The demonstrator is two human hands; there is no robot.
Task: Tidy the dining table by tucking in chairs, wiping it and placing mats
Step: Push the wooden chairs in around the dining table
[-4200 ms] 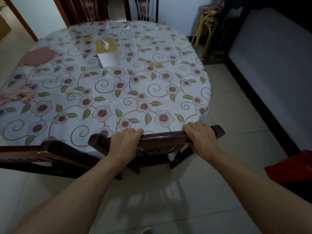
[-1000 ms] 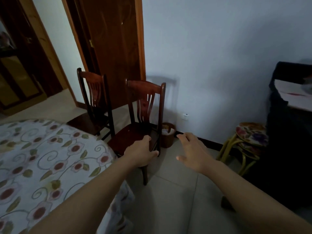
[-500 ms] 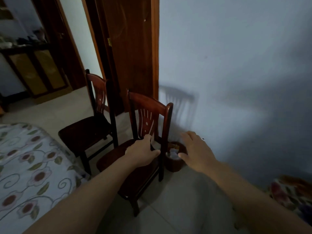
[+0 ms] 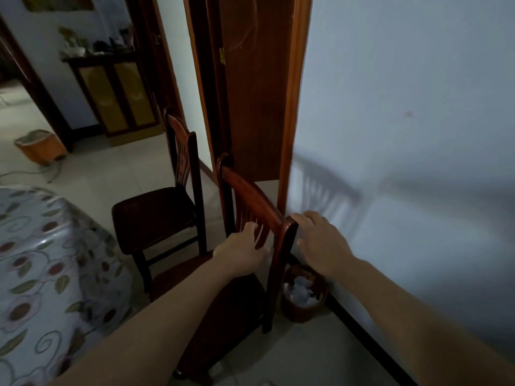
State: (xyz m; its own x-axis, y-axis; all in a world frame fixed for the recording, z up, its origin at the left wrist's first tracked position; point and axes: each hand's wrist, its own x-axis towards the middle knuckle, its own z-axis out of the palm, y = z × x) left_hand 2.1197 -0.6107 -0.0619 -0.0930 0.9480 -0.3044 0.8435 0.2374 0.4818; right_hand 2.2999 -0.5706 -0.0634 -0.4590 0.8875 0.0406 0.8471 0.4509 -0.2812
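A dark wooden chair [image 4: 252,195] stands just in front of me, away from the round table [image 4: 41,246] with its floral cloth at the lower left. My left hand [image 4: 241,250] reaches in front of the chair's back slats, fingers blurred and loosely bent, holding nothing that I can see. My right hand [image 4: 320,240] is spread behind the near back post, its fingertips at the end of the top rail. A second matching chair [image 4: 156,210] stands farther back, also apart from the table.
A small brown waste bin [image 4: 303,307] with paper in it sits on the floor by the wall, right behind the near chair. A wooden door [image 4: 250,93] stands behind the chairs. Far left are an orange bin [image 4: 39,146] and a cabinet [image 4: 117,98].
I have come closer to the near chair. Both hands moved forward from over the seat to the chair's back, the right one reaching the top rail's end.
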